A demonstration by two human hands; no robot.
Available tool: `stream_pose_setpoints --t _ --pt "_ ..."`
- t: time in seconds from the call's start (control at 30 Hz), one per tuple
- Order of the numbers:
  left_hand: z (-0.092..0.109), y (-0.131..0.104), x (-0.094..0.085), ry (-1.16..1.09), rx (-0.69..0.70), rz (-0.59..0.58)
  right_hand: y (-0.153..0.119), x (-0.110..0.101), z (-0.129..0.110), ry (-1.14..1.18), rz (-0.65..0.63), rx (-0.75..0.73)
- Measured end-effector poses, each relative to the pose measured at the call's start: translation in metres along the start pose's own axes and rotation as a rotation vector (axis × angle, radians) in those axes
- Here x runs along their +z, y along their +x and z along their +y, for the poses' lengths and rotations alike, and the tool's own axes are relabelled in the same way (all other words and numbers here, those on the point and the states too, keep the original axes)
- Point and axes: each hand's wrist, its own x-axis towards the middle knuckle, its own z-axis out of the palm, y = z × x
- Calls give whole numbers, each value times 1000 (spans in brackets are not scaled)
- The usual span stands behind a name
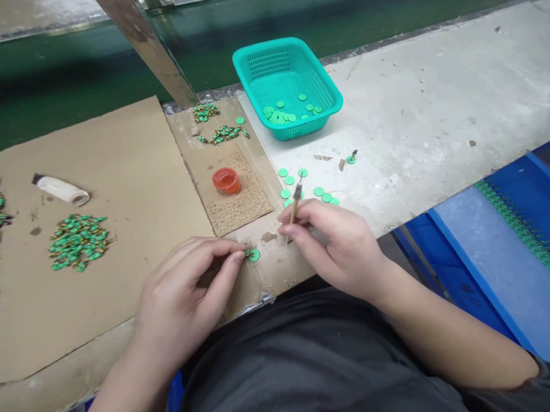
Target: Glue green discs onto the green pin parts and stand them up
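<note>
My left hand [190,287] pinches a small green piece [248,253] between thumb and forefinger, right against a flat green disc [255,255] at the bench's front edge. Its exact shape is mostly hidden by the fingertips. In my right hand [337,243] is a thin wooden-handled tool [294,211] with a grey collar and a fine tip, held upright with the tip pointing away from me. Just beyond that hand lie several loose green discs [318,191]. A small red cup [226,180] of liquid stands on a speckled cardboard square [239,216].
A turquoise basket [332,102] with green discs stands at the back. Left, a cardboard sheet [133,163] carries a heap of small green-and-gold pieces [78,242] and a white tube [61,189]. One disc with an upright piece [351,159] sits rightward. Blue trays [497,240] are lower right.
</note>
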Motion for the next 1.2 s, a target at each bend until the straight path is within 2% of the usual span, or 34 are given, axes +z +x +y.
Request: stream_pose_setpoints --t 0.33,0.5,0.63,0.73,0.83,1.03,1.2 --pt "4 -2 1 14 8 1 -3 -1 -2 -29 -10 -15" --pt "3 -7 2 66 49 12 -4 -2 -5 -60 0 -73" --pt "3 -13 5 120 95 5 -2 -10 -11 -162 -73 -55" --pt "6 -16 8 115 70 43 1 -20 -16 -261 -134 -69" --pt "11 -15 12 81 15 73 4 -24 -21 -278 -128 -117" --pt "14 -14 18 19 -80 116 4 -5 -29 -129 -89 -128" --pt "8 -15 20 -19 -57 125 4 11 -32 -33 -72 -46"
